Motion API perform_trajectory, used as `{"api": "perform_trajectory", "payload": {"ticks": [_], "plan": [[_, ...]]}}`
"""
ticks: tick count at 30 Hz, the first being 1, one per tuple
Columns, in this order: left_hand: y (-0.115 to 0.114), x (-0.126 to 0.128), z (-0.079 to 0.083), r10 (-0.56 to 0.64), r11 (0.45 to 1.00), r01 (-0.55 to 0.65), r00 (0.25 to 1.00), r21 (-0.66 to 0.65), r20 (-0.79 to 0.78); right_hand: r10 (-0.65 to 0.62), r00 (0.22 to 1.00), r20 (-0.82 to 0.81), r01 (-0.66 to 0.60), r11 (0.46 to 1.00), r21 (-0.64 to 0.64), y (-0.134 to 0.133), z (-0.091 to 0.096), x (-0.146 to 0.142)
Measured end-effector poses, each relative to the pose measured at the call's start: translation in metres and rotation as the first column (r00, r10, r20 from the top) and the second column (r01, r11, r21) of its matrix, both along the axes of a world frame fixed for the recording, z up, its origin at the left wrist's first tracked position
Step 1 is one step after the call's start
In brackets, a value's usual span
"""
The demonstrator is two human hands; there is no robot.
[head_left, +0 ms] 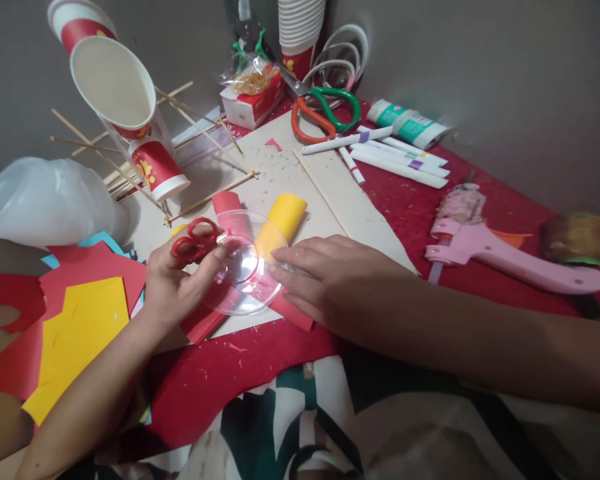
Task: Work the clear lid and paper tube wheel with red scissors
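My left hand (177,280) is closed round small red-handled scissors (196,239), and its thumb also presses on the left edge of a clear plastic round lid (245,273). My right hand (330,277) lies palm down, fingers stretched, with its fingertips touching the lid's right edge. Under the lid lie a red paper roll (229,202) and a yellow paper roll (286,215) on a beige board (330,193). The scissors' blades are hidden behind my fingers.
Red and yellow paper sheets (80,327) lie at left beside a plastic bag (40,200). A skewer frame with red paper cups (125,100) stands behind. A pink glue gun (500,257), white markers (400,160), large scissors (325,113) and a cup stack (300,33) sit right and back.
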State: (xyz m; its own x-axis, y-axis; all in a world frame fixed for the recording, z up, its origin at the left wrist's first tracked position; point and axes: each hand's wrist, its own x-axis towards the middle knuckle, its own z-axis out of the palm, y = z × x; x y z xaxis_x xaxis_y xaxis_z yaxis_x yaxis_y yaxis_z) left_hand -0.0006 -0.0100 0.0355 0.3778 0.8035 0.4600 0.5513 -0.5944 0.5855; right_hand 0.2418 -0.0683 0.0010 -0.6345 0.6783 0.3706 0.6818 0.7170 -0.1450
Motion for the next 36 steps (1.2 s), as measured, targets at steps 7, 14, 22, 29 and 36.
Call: {"api": "perform_trajectory", "payload": {"ticks": [7,14,22,29,36], "plan": [[-0.008,-0.001,-0.006,0.034,0.996,-0.029,0.998,0.079,-0.053,-0.002,1.0,-0.005,0.002,1.0,0.0,0.0,0.0,-0.002],[-0.008,0.011,0.003,0.11,0.982,-0.099,0.992,-0.16,0.056,0.001,1.0,0.018,-0.001,1.0,-0.019,0.0,0.006,-0.002],[-0.004,0.013,0.021,0.153,0.776,-0.023,0.976,-0.631,0.153,0.046,0.998,0.033,-0.047,0.999,0.015,0.009,0.024,-0.015],[0.012,-0.002,0.029,-0.139,0.654,0.243,0.969,-0.717,0.203,0.087,0.995,0.054,-0.084,0.995,-0.059,0.019,0.01,-0.029],[0.021,-0.008,0.024,-0.23,0.773,0.227,0.971,-0.593,0.072,0.094,0.995,0.035,-0.094,0.996,-0.013,0.017,0.008,-0.027]]}}
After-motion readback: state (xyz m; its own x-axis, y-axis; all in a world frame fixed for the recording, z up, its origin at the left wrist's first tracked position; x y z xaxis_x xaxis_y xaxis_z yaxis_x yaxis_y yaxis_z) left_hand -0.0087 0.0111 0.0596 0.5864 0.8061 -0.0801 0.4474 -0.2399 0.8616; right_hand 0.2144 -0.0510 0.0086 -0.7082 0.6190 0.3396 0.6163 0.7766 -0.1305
